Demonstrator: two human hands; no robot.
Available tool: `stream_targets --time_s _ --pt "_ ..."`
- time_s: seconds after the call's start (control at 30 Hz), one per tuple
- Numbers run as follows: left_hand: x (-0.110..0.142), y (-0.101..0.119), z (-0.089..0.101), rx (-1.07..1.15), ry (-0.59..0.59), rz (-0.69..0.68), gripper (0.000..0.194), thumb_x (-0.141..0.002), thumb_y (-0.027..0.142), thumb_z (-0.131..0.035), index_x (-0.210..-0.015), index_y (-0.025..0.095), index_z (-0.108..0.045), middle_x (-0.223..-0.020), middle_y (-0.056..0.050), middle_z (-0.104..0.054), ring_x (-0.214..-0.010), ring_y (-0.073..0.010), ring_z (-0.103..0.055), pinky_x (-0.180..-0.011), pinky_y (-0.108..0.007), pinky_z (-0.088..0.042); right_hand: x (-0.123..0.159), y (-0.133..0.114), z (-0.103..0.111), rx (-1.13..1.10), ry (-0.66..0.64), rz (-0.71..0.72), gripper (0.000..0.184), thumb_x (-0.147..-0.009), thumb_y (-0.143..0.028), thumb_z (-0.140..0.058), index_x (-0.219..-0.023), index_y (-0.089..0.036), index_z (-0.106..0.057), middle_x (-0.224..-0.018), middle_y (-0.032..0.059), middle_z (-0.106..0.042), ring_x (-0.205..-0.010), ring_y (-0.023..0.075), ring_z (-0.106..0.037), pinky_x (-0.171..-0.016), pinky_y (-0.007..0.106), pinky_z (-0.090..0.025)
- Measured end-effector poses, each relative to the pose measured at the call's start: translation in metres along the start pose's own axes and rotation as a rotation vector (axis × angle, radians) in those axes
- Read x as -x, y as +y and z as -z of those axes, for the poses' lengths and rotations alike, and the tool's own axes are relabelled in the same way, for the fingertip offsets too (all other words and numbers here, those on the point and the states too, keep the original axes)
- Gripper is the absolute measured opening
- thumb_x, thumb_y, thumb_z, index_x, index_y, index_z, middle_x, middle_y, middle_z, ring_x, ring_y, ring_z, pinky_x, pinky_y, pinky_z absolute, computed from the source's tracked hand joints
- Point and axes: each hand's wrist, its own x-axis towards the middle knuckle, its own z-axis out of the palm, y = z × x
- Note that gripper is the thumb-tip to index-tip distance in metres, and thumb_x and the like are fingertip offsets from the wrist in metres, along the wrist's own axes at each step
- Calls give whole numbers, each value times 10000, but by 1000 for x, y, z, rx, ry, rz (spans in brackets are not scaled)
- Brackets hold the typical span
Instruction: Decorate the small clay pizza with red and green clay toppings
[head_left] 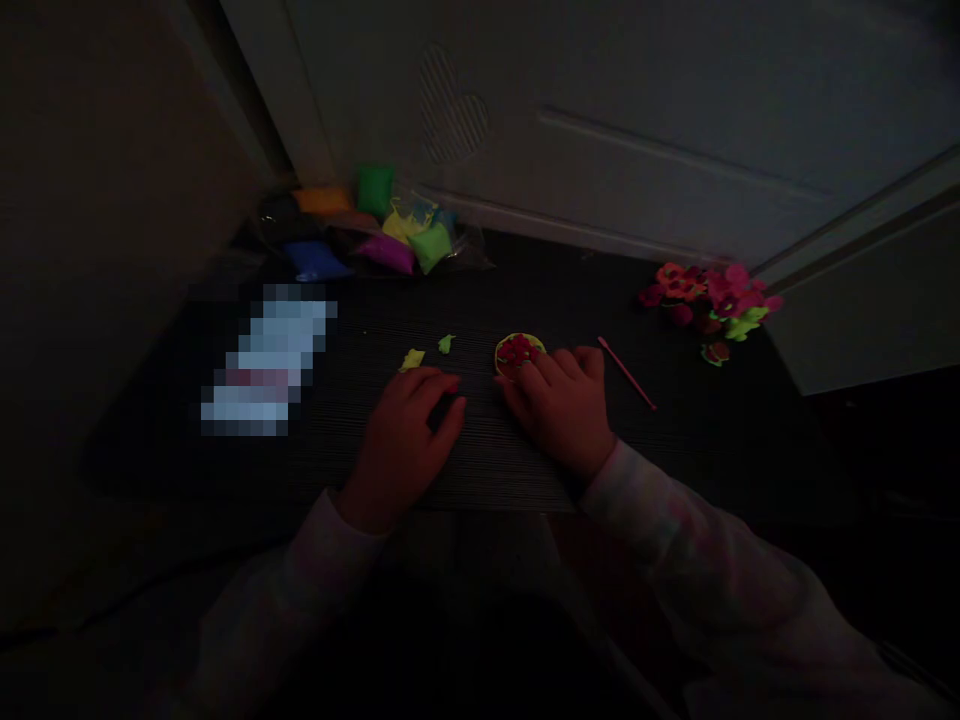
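Observation:
A round clay piece with a yellow rim, topped with red lumps and small green bits, lies on the dark table. My right hand is curled over its near right edge, fingertips and thumb touching it; they partly hide it. To its left, my left hand rests low over the table, thumb and index finger apart. A small red bit shows at its index fingertip. Just beyond that hand lie a yellow clay scrap and a light green scrap. A thin pink modelling tool lies right of my right hand.
Bags of coloured clay are heaped at the back left against a pale panel. A blurred-out bright rectangle lies on the left. Clay flowers in pink, orange and green stand at the right end of the table. The light is dim.

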Motion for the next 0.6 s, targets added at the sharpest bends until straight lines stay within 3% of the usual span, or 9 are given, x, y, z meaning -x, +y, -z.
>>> stream_targets --time_s 0.6 --pt "1 -3 -2 5 7 -10 199 -804 238 -482 -964 153 -565 -968 -58 -567 -944 -178 -510 -857 -351 -420 0 -3 -2 -14 -32 -8 290 -868 -340 -356 -723 -180 -551 -699 40 -596 -704 190 -461 -699 364 -235"
